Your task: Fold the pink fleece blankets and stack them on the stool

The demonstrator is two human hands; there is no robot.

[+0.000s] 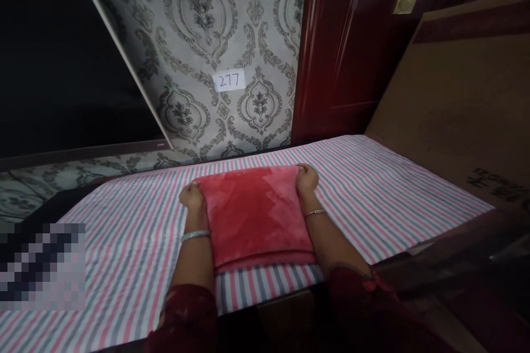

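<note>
At the far left a dark panel with a pale edge leans against the patterned grey wallpaper, and a pixelated patch covers the lower left corner; a striped cloth in pink, grey and white covers the surface from left to right; the left hand, a silver bangle on its wrist, has its grip clamped on the far left corner of a folded red towel, fingers curled in around the edge; the towel lies flat in the middle of the striped cloth, between the two forearms, its near folded edge close to the near edge of the surface; above it on the wallpaper a small white label reads 277; the right hand, a thin bracelet at its wrist, has its grip closed on the far right corner of the towel in the same way; both sleeves are dark red; further right stands a glossy dark red door, and at the far right a large brown cardboard sheet leans beside the surface
</note>
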